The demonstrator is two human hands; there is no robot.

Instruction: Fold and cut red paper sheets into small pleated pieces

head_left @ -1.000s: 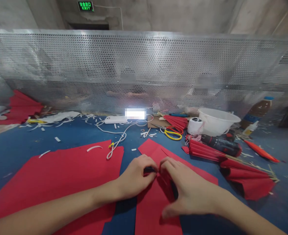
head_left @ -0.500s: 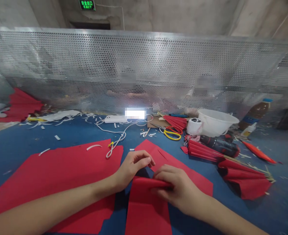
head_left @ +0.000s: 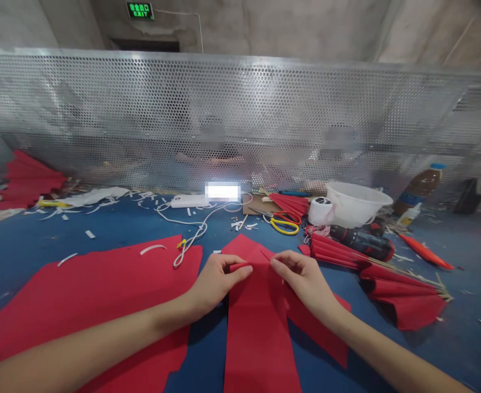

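Since the earlier frame, the right hand (head_left: 306, 275) has moved closer to the scissors (head_left: 283, 221), and the folded edge of the red paper strip (head_left: 259, 322) lies flatter, on the near side of them. Both this hand and the left hand (head_left: 215, 281) pinch this edge, nearly closed. Probably it is a folding step; next calls for aligned edges, then firm pressing.

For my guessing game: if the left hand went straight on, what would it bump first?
Past the red paper it pinches, the left hand would probably meet the right hand, depth unclear.
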